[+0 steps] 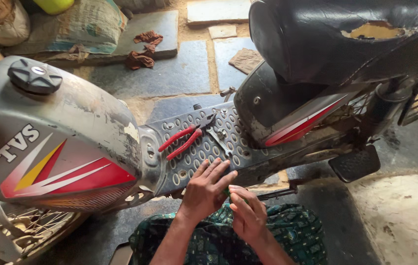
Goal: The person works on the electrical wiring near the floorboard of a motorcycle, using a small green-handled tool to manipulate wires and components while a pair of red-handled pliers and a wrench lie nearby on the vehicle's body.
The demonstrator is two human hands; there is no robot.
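A worn grey moped lies across the view, with its perforated metal footboard (194,152) in the middle. Red-handled pliers (185,140) and a small metal spanner (217,138) rest on that footboard. My left hand (208,189) lies flat on the footboard's near edge, fingers spread and pointing up toward the pliers. My right hand (248,213) sits just below and beside it, fingers curled around a small green-handled tool (227,192) that is mostly hidden. My lap in green patterned cloth (268,235) is under both hands.
The grey fuel tank (56,132) with a black cap (34,76) fills the left. A torn black seat (336,34) rises at upper right, a black footrest (355,163) below it. Rags (142,51), sacks (91,24) and stone slabs lie behind.
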